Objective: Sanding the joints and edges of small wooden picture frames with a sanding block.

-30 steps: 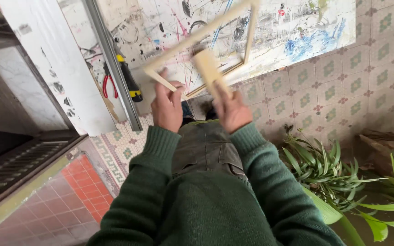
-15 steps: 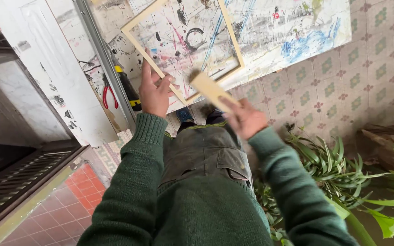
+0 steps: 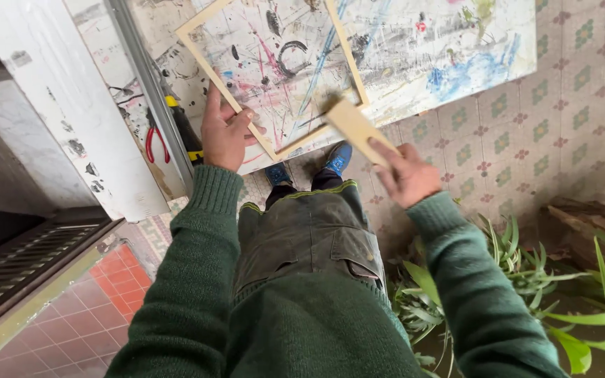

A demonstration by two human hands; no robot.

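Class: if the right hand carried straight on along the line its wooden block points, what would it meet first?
Probably the wooden frame: the right hand aims its wooden block at the frame's near corner, seemingly touching already, though depth is unclear.

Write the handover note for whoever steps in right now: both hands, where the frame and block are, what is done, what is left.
Left hand: gripping the lower left side of the wooden frame, which lies on the paint-splattered board.
Right hand: holding a flat wooden block with its far end at the frame's near right corner.
Nearby: red-handled pliers and a yellow-and-black tool left of the board; green plant to the right on the floor.
Done: frame looks assembled into a rectangle.
Left: likely working the block along the frame; how far along cannot be told.
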